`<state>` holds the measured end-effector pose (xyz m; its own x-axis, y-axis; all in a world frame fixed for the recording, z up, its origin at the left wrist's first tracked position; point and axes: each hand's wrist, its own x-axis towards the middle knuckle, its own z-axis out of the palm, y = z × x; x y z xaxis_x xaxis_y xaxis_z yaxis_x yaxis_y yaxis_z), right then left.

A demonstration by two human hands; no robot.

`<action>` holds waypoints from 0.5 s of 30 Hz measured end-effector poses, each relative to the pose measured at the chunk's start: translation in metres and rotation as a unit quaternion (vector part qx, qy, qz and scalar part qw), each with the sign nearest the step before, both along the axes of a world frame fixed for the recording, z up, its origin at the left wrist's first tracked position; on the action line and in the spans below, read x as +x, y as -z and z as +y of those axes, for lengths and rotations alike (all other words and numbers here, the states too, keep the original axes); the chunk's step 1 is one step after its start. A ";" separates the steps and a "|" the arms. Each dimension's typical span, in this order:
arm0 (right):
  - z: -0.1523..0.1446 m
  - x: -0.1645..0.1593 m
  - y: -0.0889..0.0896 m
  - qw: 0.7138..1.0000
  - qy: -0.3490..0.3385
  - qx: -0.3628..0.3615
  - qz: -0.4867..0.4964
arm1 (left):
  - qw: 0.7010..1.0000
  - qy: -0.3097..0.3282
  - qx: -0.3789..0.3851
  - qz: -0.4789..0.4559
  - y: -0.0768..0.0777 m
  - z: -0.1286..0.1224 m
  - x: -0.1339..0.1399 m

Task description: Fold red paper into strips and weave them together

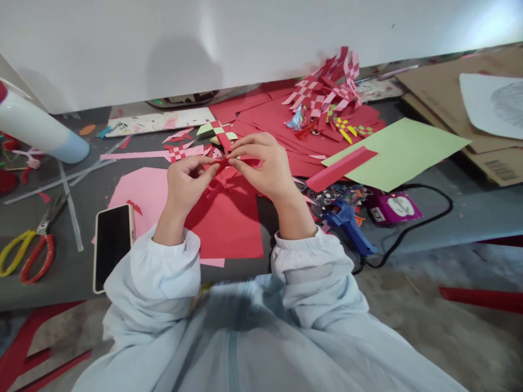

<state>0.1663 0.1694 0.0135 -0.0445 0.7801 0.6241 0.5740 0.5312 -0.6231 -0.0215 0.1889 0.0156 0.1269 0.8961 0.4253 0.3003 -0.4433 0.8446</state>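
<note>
Between my fingertips is a small piece of red paper (pixel 224 161), its exact shape partly hidden by the fingers. My left hand (pixel 187 182) pinches it from the left, thumb against forefinger. From the right, my right hand (pixel 263 166) grips it the same way, fingers bent. Below the hands lie red paper sheets (pixel 229 228) with cut red scraps on top. Just beyond the fingers are a green-and-red woven paper piece (pixel 216 130) and a pink-and-red woven one (pixel 180 152).
Scissors (pixel 41 234) and a phone (pixel 113 247) lie to the left, near a white-and-blue bottle (pixel 44 125). On the right are a blue glue gun (pixel 347 223), a purple power block (pixel 394 207) with a black cord, and green paper (pixel 404 152). Woven strips (pixel 322 87) pile at the back.
</note>
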 end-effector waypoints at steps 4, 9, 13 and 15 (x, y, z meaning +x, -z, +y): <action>0.001 -0.001 0.002 1.000 -0.008 0.001 -0.006 | 1.000 0.002 0.016 0.009 0.001 -0.001 0.001; 0.001 -0.001 0.003 1.000 -0.018 0.000 -0.004 | 1.000 -0.002 0.018 0.010 0.001 -0.001 0.001; -0.001 -0.002 0.000 0.999 -0.019 -0.031 -0.014 | 1.000 -0.006 -0.004 0.020 -0.001 -0.003 0.002; -0.001 -0.004 -0.001 0.999 -0.022 -0.039 -0.017 | 1.000 -0.008 -0.012 0.019 -0.002 -0.003 0.002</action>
